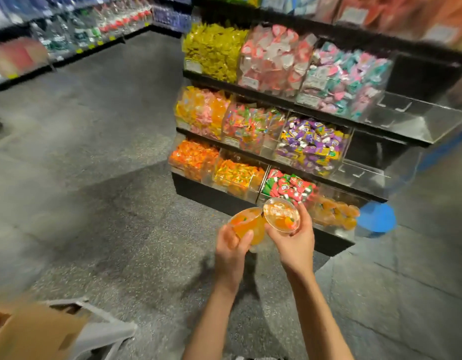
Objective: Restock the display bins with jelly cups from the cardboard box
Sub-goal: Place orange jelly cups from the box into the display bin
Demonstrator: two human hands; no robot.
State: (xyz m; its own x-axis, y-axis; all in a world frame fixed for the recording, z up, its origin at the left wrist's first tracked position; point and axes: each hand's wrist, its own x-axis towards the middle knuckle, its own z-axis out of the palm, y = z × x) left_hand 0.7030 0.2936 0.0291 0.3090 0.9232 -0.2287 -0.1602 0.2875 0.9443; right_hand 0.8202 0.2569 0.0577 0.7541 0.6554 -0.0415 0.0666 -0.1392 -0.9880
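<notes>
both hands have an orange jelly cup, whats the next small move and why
Probably carry both forward and down to the bottom-right bin. It already holds matching orange cups and looks part full. The left hand and right hand each grip a jelly cup in front of it.

Two hands (231,245) (293,241) hold two orange jelly cups (246,224) (281,214); one cardboard box (30,333) sits at lower left.

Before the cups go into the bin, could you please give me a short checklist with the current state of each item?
1. Left hand grips an orange jelly cup: ok.
2. Right hand grips a second cup: ok.
3. Lid on the second cup sealed: cannot tell.
4. Matching bin holds orange cups, with room left: ok.
5. Floor between hands and bin free: ok.
6. Cardboard box has cups left: cannot tell.
</notes>
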